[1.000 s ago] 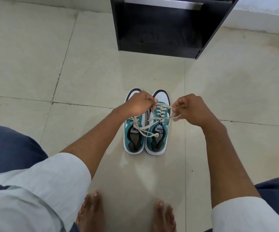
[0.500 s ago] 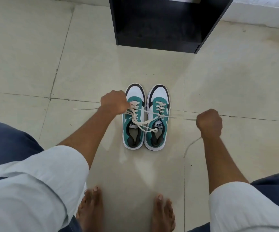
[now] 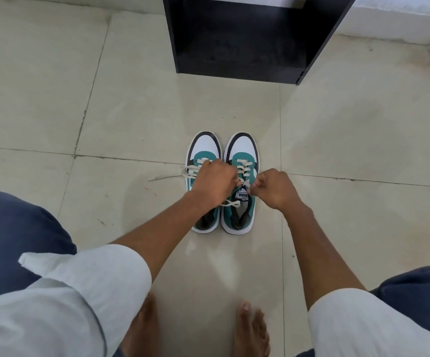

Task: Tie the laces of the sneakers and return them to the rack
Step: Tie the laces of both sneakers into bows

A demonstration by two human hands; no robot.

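Both fists are closed, the left hand [image 3: 215,180] and right hand [image 3: 273,188] pinching the laces [image 3: 243,182] over the right sneaker [image 3: 241,150].

A person's bare forearms emerge from loose pale-grey fabric sleeves [image 3: 85,287], rolled above the elbow at lower left and lower right. Dark blue cloth trousers [image 3: 15,228] cover the knees. Both feet [image 3: 250,328] are bare.
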